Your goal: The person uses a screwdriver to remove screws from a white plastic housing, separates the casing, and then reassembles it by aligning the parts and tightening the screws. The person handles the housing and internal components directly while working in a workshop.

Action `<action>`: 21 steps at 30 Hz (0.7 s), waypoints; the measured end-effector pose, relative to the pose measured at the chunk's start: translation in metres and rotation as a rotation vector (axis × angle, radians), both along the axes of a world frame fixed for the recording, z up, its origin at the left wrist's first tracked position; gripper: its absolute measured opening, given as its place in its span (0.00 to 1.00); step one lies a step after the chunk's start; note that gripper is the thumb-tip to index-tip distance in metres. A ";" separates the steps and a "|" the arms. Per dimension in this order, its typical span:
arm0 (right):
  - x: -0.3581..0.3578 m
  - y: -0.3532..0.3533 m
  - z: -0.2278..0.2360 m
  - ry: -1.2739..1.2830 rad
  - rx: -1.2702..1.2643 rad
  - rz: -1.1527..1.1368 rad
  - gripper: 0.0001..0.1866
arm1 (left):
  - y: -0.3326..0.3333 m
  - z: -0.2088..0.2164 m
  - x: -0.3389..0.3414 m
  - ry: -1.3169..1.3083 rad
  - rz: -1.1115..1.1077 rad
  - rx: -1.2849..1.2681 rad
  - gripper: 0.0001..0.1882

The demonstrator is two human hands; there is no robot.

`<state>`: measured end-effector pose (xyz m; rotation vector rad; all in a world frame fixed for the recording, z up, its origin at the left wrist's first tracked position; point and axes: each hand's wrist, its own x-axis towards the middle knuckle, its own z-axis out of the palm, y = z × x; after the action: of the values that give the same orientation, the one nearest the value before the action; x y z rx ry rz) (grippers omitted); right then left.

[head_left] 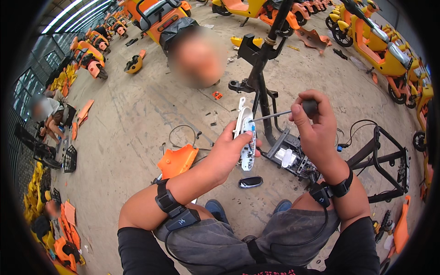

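My left hand (221,158) grips a long white housing (248,158) with a pale circuit board and small components on its face, the thumb resting on the board. My right hand (319,130) is closed round the dark handle of a screwdriver (274,115). Its shaft slants down leftward, and the tip meets the upper part of the housing; whether it sits in a screw is too small to tell. On the floor just below lies a black oval, glossy cover (250,182). A bare black scooter frame (262,87) stands right beyond my hands.
An orange panel (178,161) lies left of my hands. Open metal workings (289,153) and a black tubular frame (378,158) are at the right. A yellow helmet (134,64) and parked scooters (380,41) stand farther off. Another person (54,110) sits at far left.
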<state>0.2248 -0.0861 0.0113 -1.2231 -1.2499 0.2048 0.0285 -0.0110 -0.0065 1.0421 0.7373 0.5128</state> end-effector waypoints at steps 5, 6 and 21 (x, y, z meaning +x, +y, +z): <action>0.002 -0.010 0.014 -0.362 -0.257 -0.162 0.16 | 0.003 -0.007 -0.002 0.072 0.068 0.020 0.21; 0.005 -0.011 0.011 -0.404 -0.281 -0.172 0.17 | 0.003 -0.007 -0.003 0.089 0.077 0.030 0.22; 0.000 -0.009 0.000 -0.294 -0.027 0.032 0.20 | 0.006 -0.008 -0.005 0.079 -0.018 -0.029 0.18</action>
<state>0.2244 -0.0954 0.0117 -1.2896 -1.5255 0.0659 0.0238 -0.0048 -0.0146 1.0452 0.8028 0.4461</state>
